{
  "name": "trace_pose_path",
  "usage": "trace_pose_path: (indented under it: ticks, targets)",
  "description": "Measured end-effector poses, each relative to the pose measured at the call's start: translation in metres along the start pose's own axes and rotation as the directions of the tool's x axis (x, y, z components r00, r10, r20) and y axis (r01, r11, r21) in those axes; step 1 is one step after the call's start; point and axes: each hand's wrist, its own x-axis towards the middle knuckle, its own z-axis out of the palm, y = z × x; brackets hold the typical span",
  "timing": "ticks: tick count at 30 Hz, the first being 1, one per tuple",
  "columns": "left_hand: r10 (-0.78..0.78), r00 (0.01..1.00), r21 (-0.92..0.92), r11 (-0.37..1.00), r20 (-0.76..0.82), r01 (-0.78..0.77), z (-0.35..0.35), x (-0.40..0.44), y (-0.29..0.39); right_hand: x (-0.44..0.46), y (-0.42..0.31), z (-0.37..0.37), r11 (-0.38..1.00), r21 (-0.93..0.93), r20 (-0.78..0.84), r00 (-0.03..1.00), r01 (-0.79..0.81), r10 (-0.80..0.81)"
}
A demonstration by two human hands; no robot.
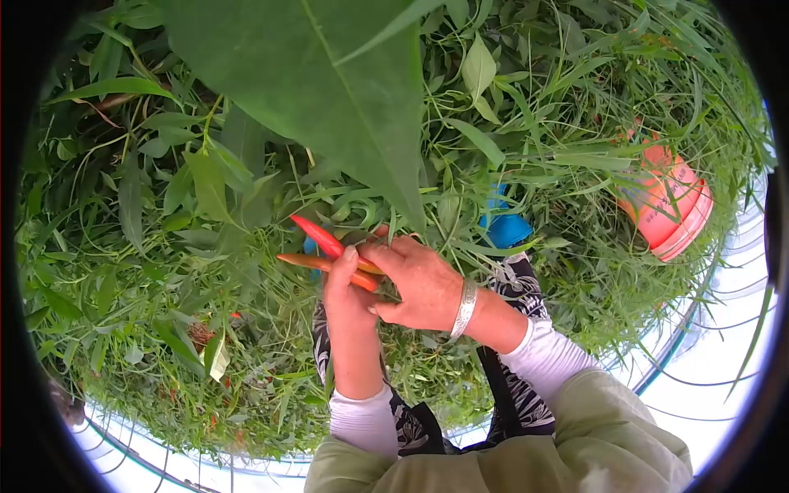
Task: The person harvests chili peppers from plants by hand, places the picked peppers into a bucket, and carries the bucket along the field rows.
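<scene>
Two long chili peppers, one red (319, 236) and one orange (304, 260), point up and to the left from between my hands. My left hand (349, 296) is closed around them, its thumb pressed across the peppers. Against it from the right comes my right hand (423, 283), with a silver bracelet (464, 310) on the wrist. Its fingers are bent over the thick end of the red chili pepper, and its thumb is near the orange one's end. The peppers' stem ends are partly hidden by the fingers.
Dense green plants and grass surround me, with a large leaf (329, 90) hanging close to the camera. An orange-pink bucket (670, 205) lies tilted in the grass at right. Blue shoes (503, 223) show below. Small red peppers dot the lower left foliage.
</scene>
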Motion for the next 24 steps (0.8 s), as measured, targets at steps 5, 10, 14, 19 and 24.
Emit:
trace_pose_path:
  ticks: [5,10,14,19,24]
  targets:
    - [0.108,0.993,0.104,0.989,-0.042,-0.103,0.001,-0.003,0.005,0.087,0.046,-0.056,0.985,-0.169,-0.347,0.932,0.047,-0.104]
    - [0.097,0.99,0.079,0.991,0.103,-0.105,-0.004,-0.002,0.006,0.061,0.117,-0.088,0.37,-0.892,0.398,0.838,0.259,0.374]
    - [0.014,0.99,0.125,0.992,0.14,-0.031,-0.005,-0.004,0.007,0.014,0.128,-0.15,0.242,-0.937,0.307,0.922,0.25,0.235]
    - [-0.019,0.996,0.017,1.0,0.09,0.017,-0.006,-0.002,0.008,0.016,0.156,-0.146,0.323,-0.924,0.265,0.952,0.206,0.151]
    - [-0.026,0.989,-0.055,0.998,0.142,0.034,-0.014,0.004,0.004,0.02,0.085,-0.118,0.586,-0.808,0.107,0.992,0.049,0.064]
